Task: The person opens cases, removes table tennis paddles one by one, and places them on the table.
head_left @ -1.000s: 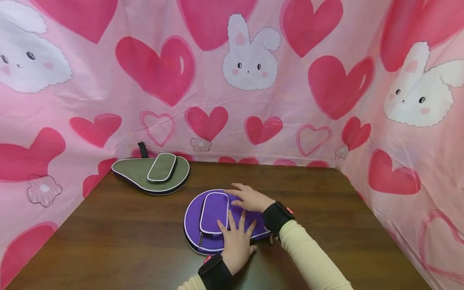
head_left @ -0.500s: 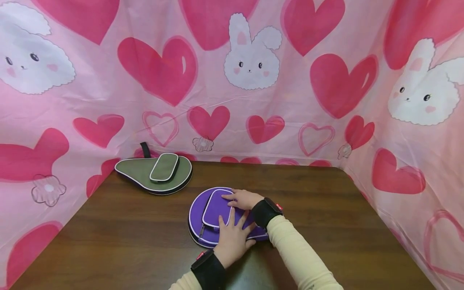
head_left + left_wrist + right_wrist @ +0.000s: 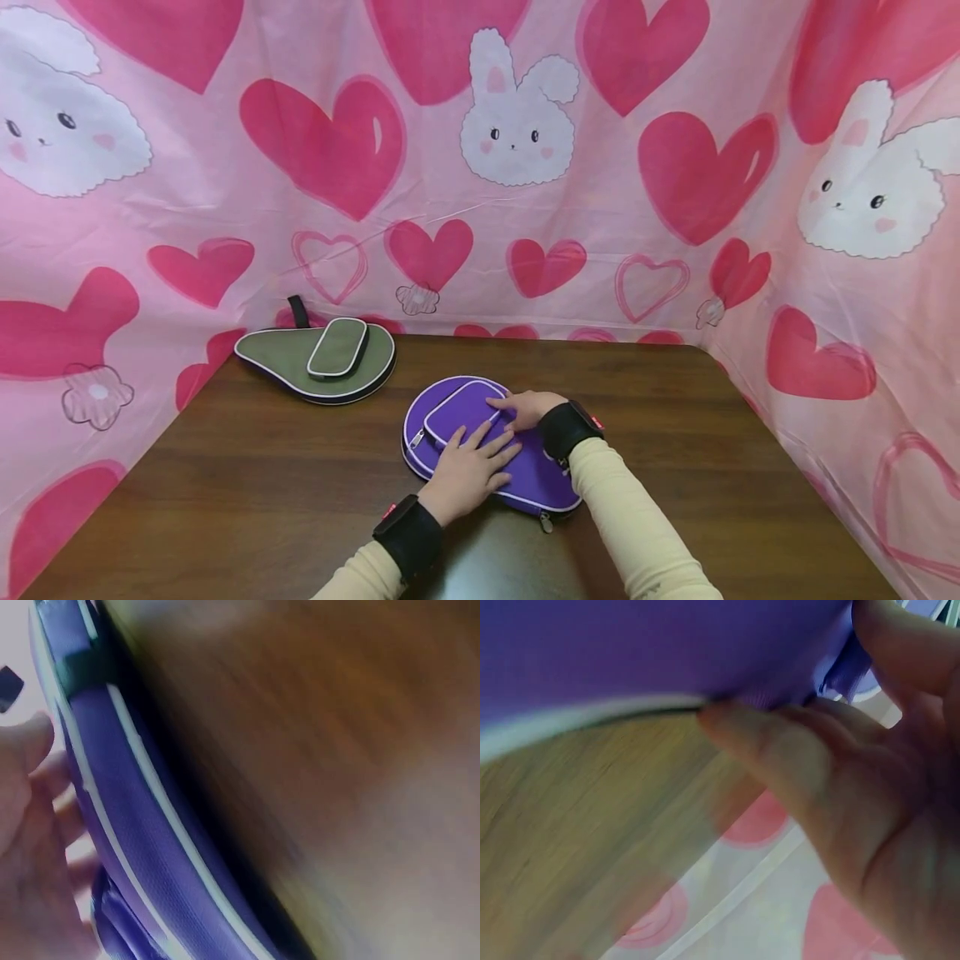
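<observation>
A purple table tennis paddle case (image 3: pixel 536 479) with white piping and a raised pocket (image 3: pixel 459 410) lies on the table, its narrow end toward the lower right. My left hand (image 3: pixel 463 478) rests flat on its near side, fingers spread. In the left wrist view, that hand (image 3: pixel 26 810) is beside the case's banded side wall (image 3: pixel 142 802). My right hand (image 3: pixel 534 407) grips the far side beside the pocket with bent fingers. The right wrist view shows a fingertip at the white-edged rim and fabric bunched near the hand (image 3: pixel 855 780). A zipper pull (image 3: pixel 546 522) hangs at the near edge.
A green paddle case (image 3: pixel 277 354) with a pocket and black loop lies at the table's back left. Brown wood tabletop (image 3: pixel 225 500) surrounds the purple case. A pink curtain (image 3: pixel 435 192) with hearts and rabbits encloses the back and sides.
The purple case has turned clockwise, its narrow end swinging from the right toward the lower right. My left hand has shifted slightly left and down; the green case stays in place.
</observation>
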`<state>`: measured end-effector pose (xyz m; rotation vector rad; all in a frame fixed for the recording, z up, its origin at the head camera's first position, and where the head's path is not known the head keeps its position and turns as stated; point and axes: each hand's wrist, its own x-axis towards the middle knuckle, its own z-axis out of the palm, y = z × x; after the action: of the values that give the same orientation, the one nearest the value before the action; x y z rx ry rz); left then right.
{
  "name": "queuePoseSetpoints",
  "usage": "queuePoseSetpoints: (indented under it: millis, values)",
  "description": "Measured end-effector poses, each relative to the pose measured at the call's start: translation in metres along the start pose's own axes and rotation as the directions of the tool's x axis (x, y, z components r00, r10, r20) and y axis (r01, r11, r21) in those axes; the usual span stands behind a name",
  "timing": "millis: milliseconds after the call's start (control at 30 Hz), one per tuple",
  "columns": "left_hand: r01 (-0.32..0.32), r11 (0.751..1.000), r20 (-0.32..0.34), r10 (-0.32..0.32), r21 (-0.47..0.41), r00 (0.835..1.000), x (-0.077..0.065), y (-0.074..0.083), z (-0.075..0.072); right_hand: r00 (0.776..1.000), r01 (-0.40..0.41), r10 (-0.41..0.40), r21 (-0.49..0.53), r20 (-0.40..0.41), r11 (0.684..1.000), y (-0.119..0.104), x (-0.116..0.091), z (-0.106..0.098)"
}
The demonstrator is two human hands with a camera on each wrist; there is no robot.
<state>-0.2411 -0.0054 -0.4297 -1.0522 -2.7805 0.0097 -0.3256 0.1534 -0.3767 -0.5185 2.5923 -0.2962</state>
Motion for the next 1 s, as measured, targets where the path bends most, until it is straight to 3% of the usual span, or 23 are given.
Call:
queuePoseSetpoints:
  millis: [167, 367, 667, 867, 1000]
  values:
    - [-0.059, 0.997, -0.011, 0.06, 0.042, 0.998, 0.0, -0.01, 0.004, 1.0, -0.006, 0.007, 0.085, -0.003, 0.996, 0.015, -0.011, 0.0]
    - [-0.004, 1.0, -0.043, 0.004, 0.013, 0.999, -0.002, -0.017, 0.007, 0.997, -0.057, 0.06, 0.098, -0.037, 0.994, 0.021, -0.028, 0.006]
    - [0.128, 0.974, -0.047, -0.139, -0.185, 0.989, 0.0, -0.027, 0.008, 0.97, -0.004, 0.018, 0.055, -0.244, 0.998, 0.018, -0.046, 0.027]
    - [0.144, 0.955, -0.004, -0.15, -0.258, 0.989, 0.002, -0.03, 0.004, 0.945, -0.006, 0.034, 0.089, -0.325, 0.996, 0.016, -0.049, 0.037]
    - [0.142, 0.943, 0.017, -0.144, -0.302, 0.989, 0.002, -0.029, 0.002, 0.932, -0.017, 0.037, 0.058, -0.361, 0.998, 0.014, -0.052, 0.041]
